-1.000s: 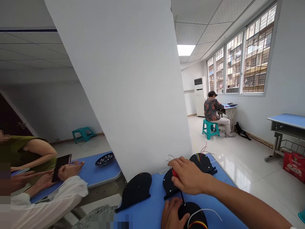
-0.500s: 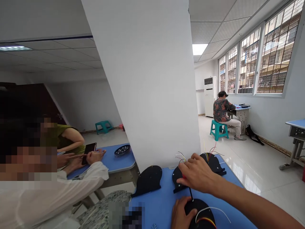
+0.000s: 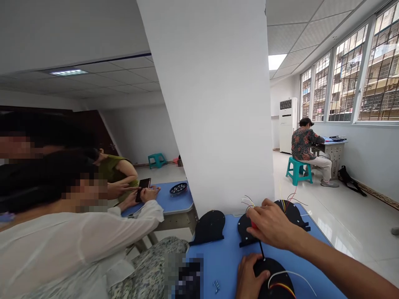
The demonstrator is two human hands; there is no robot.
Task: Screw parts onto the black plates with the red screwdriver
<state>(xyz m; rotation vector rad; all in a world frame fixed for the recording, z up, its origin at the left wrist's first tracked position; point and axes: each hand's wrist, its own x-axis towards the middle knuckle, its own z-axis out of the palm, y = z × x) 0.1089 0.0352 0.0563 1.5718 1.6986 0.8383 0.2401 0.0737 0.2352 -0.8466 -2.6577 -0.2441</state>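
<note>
My right hand [image 3: 272, 224] is closed around the red handle of a screwdriver [image 3: 262, 250]. Its dark shaft slants down to a screw near the edge of a round black plate [image 3: 277, 270]. My left hand [image 3: 251, 276] grips this plate from the left, the thumb lying on its face. White, yellow and red wires [image 3: 282, 286] come out of the plate, which runs past the bottom of the view. Behind my right hand stands another black plate [image 3: 243, 230] with thin wires, partly covered by the hand.
A black plate [image 3: 210, 226] lies at the table's left, and a wired one [image 3: 291, 214] at the back right. Small screws [image 3: 216, 285] lie on the blue table [image 3: 205, 259]. A white pillar [image 3: 212, 124] rises behind it. Co-workers sit close on my left; another person [image 3: 304, 141] sits by the windows.
The view has swung left, so everything appears shifted to the right, and the small screws show more fully. Both hands keep their places on the screwdriver and plate.
</note>
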